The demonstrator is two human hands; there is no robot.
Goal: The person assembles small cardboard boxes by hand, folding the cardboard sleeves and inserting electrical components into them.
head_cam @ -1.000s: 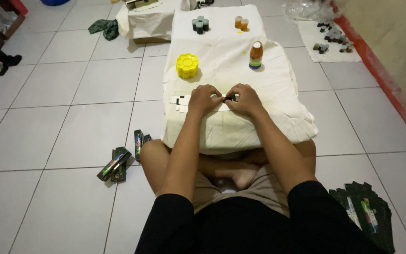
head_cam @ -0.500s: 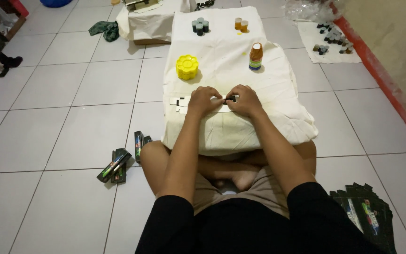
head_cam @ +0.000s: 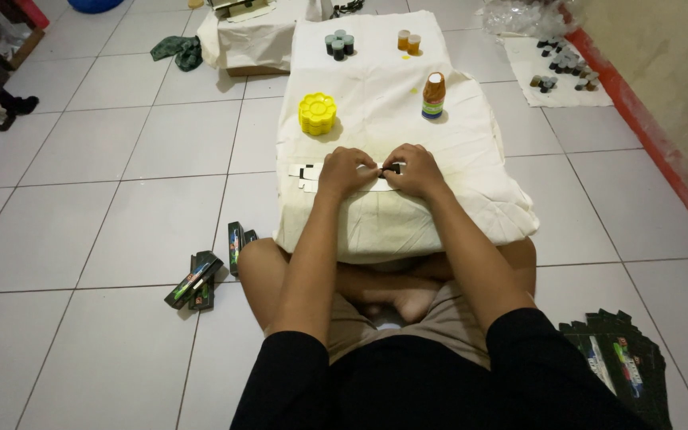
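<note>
Head view: A person sits cross-legged on a white tiled floor (head_cam: 121, 207) at a low table (head_cam: 471, 215) draped in a cream cloth, both arms reaching forward so the work lies squarely in front of the body. The left hand (head_cam: 345, 170) and right hand (head_cam: 414, 170) meet at the table's near edge, fingers curled inward and pinched on a small flat white-and-black strip (head_cam: 306, 172) that lies on the cloth. Part of the strip pokes out to the left of the left hand, while a small dark piece (head_cam: 396, 167) sits pressed between the fingertips of the right. Both hands are nearly closed around the piece; just how the fingers grip it is too small to tell.

Supplies stand farther back on the cloth, within reach but off the working spot: a yellow flower-shaped container (head_cam: 317, 114), an orange-capped bottle (head_cam: 433, 96), a cluster of dark small jars (head_cam: 339, 44) and two orange ones (head_cam: 408, 41). Flat dark cartons (head_cam: 197, 279) lie on the floor near the left knee, and a fanned stack of dark cartons (head_cam: 619, 366) by the right hip, apparently kept handy on either side.
</note>
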